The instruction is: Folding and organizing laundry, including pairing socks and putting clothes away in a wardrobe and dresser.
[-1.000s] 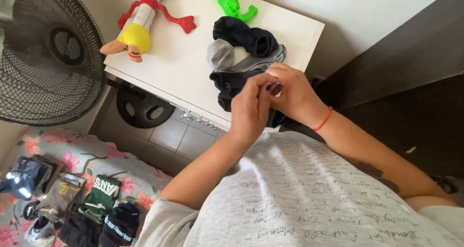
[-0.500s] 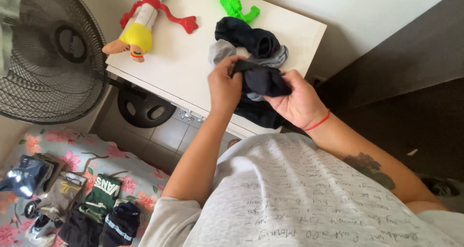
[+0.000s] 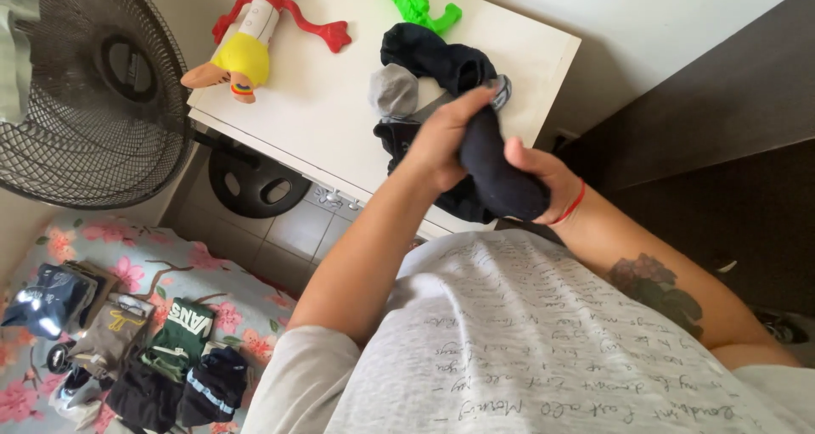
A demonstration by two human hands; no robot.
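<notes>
1. A dark navy fabric sock (image 3: 501,175), bunched into a soft roll, sits between both hands above the near edge of the white rectangular table (image 3: 314,103).
2. The left hand (image 3: 441,137) is closed around the upper end of the dark sock, fingers wrapped over it.
3. The right hand (image 3: 548,179) lies under and behind the sock's lower end, mostly hidden by it; it cups the fabric, and a thin red string bracelet (image 3: 570,207) circles its wrist.
4. Just behind the hands, a small heap of loose socks (image 3: 424,69) in black and grey lies on the table.
5. Further back on the table lie a plastic doll in yellow and red (image 3: 250,39) and a bright green plastic toy (image 3: 416,1).
6. A black wire-cage floor fan (image 3: 85,86) stands left of the table.
7. Lower left, a floral bedspread (image 3: 127,273) carries a row of folded sock pairs (image 3: 144,358).
</notes>
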